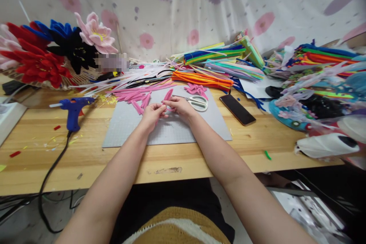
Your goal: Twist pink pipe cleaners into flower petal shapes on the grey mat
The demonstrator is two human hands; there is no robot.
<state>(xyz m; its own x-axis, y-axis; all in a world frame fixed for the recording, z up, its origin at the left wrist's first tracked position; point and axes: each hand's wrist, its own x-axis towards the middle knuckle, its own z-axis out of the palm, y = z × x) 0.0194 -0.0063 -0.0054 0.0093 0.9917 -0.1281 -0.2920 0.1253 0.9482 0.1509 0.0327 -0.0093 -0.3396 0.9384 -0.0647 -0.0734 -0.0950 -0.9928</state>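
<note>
The left hand (152, 117) and right hand (181, 107) meet above the gray mat (174, 134), fingers curled nearly closed, pinching a fuzzy pink strip (168, 95) between thumbs and fingertips. It looks light, soft outside and probably wire-cored, so it should bend easily and keep its shape; a light pinch near each end would avoid crushing the fuzz. Scissors (203, 98) lie beside the right hand, the phone (238, 109) farther right.

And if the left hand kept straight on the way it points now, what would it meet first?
Most likely the fingers of the right hand, right beside the left hand's fingertips. A pink fuzzy piece shows just past them; exact depth is unclear.
</note>
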